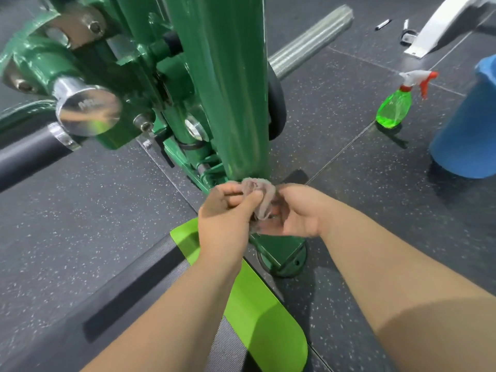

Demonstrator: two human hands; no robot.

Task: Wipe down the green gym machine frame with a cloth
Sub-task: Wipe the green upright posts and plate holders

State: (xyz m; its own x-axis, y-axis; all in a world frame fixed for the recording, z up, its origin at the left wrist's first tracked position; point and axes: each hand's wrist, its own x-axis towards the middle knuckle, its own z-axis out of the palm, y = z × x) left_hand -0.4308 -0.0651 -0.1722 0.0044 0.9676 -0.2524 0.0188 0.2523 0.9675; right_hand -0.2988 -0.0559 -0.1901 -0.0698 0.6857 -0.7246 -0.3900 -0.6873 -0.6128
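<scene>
- Two hands meet at the foot of the green post (pixel 236 84), low down by the floor (pixel 80 210).
- Left hand (pixel 225 218) has its fingers (pixel 233 196) curled and clamped on the grey cloth (pixel 261 196).
- Right hand (pixel 300 210) cups the cloth from the other side, fingers bent round it.
- Cloth is bunched between both hands, touching the bottom of the post, just above the green base plate (pixel 281 253).
- Green spray bottle (pixel 397 103) stands on the floor to the right, near a blue bucket (pixel 467 130).
</scene>
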